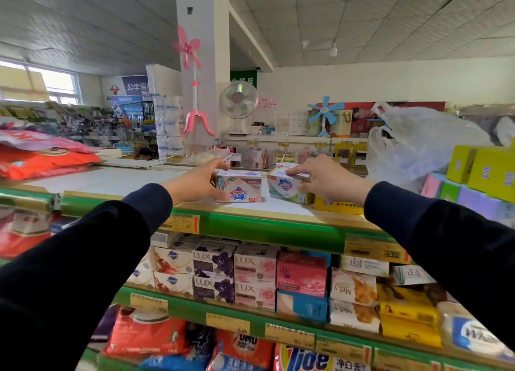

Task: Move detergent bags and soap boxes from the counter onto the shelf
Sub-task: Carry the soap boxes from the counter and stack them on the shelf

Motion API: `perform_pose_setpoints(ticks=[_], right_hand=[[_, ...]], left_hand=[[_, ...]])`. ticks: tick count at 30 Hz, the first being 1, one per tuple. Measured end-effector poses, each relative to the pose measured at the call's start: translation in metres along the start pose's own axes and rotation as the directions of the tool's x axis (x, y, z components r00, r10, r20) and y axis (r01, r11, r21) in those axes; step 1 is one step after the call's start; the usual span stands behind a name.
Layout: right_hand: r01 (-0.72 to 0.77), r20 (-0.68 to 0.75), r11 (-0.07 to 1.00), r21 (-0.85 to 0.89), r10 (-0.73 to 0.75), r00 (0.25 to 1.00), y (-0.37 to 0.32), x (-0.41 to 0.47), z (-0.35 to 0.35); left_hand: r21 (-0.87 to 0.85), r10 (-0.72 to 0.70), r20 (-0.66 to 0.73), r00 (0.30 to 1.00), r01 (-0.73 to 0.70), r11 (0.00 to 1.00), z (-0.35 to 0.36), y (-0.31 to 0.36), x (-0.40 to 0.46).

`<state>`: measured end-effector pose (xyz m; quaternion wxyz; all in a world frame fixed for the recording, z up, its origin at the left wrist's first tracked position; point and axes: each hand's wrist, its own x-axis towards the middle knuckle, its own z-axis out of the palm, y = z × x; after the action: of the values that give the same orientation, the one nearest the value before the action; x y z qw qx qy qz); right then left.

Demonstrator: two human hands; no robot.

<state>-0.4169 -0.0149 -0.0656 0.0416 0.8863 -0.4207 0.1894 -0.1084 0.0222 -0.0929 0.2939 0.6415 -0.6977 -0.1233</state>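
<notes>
From the head view, we had both arms in dark sleeves stretched over the top of the store shelving. Our left hand (199,181) grasped a pink-and-white Safeguard soap box (239,186) by its left end, fingers curled over the top edge and the thumb low on the front face; the box stood level on the white top shelf (111,179), its printed front facing us. Our right hand (327,180) grasped a green-and-white Safeguard soap box (287,186) from its right side, fingers over the top and thumb on the front; this box was tilted, and whether its lower edge touched the shelf we could not tell. The two boxes sat just beside each other with a narrow gap, both between our hands. A yellow carton (338,204) lay right under our right wrist. Red detergent bags (41,161) lay piled at the far left of the same surface, well apart from the hands. A clear plastic bag (418,145) sat at the right, above stacked yellow-green boxes (485,170). Below, the middle shelf held Lux soap boxes (214,273).
</notes>
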Motion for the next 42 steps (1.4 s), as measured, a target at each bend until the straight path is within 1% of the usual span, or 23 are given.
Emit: perform_pose_setpoints(ticks=[3,6,7,8,10,11,15,18,22,25,28,30,32,37,39,42], right_hand=[[-0.024,-0.005,1.0,0.007,0.024,1.0,0.001,0.0,0.002],[-0.046,0.007,0.998,0.046,0.046,0.999,0.003,0.001,0.003],[-0.047,0.011,0.997,0.065,0.047,0.999,0.003,0.001,0.004],[-0.049,0.01,0.996,0.078,0.049,0.999,0.003,0.0,0.004],[-0.052,0.007,0.995,0.09,0.051,0.999,0.003,0.001,0.005],[-0.053,0.004,0.994,0.099,0.053,0.999,0.003,0.001,0.006],[-0.061,0.01,0.98,0.188,0.06,0.998,0.001,0.0,0.006],[-0.059,0.011,0.979,0.196,0.058,0.998,0.001,0.0,0.005],[-0.071,0.014,0.979,0.191,0.069,0.998,0.003,-0.001,0.003],[-0.094,0.016,0.983,0.161,0.092,0.996,0.004,-0.001,0.005],[-0.095,-0.016,0.984,0.148,0.099,0.995,0.001,0.0,0.008],[-0.09,-0.041,0.989,0.115,0.096,0.995,-0.005,0.001,0.009],[-0.069,-0.077,0.992,0.105,0.077,0.994,-0.008,0.002,0.009],[-0.001,-0.185,0.98,0.201,0.039,0.982,-0.018,0.007,0.005],[0.031,-0.238,0.964,0.265,0.034,0.971,-0.022,0.01,0.003],[0.079,-0.264,0.925,0.372,0.024,0.964,-0.032,0.015,-0.002]], left_hand=[[-0.146,0.009,-0.024,1.0,-0.012,0.989,-0.004,0.008,-0.007],[-0.352,0.02,-0.17,0.985,-0.079,0.933,-0.022,0.026,-0.013],[-0.399,0.026,-0.22,0.975,-0.114,0.91,-0.028,0.033,-0.015],[-0.412,0.04,-0.256,0.966,-0.146,0.899,-0.033,0.041,-0.015],[-0.351,0.079,-0.284,0.956,-0.18,0.919,-0.034,0.052,-0.014],[-0.307,0.102,-0.275,0.956,-0.187,0.933,-0.031,0.057,-0.013],[-0.088,0.215,-0.119,0.969,-0.226,0.97,0.001,0.07,-0.004],[-0.011,0.28,-0.028,0.96,-0.28,0.96,0.025,0.073,0.003],[0.022,0.233,0.026,0.972,-0.234,0.972,0.018,0.064,0.007],[-0.013,0.157,0.04,0.987,-0.156,0.988,0.004,0.047,0.001],[-0.083,0.093,0.063,0.994,-0.087,0.993,0.003,0.033,-0.003],[-0.135,0.068,0.037,0.997,-0.063,0.989,0.005,0.029,-0.006],[-0.161,0.054,-0.022,0.998,-0.057,0.985,0.007,0.029,-0.009],[-0.167,0.034,-0.12,0.992,-0.054,0.984,-0.003,0.036,-0.028],[-0.172,0.027,-0.174,0.984,-0.057,0.984,-0.012,0.038,-0.037],[-0.21,0.005,-0.253,0.968,-0.059,0.976,-0.027,0.039,-0.053]])
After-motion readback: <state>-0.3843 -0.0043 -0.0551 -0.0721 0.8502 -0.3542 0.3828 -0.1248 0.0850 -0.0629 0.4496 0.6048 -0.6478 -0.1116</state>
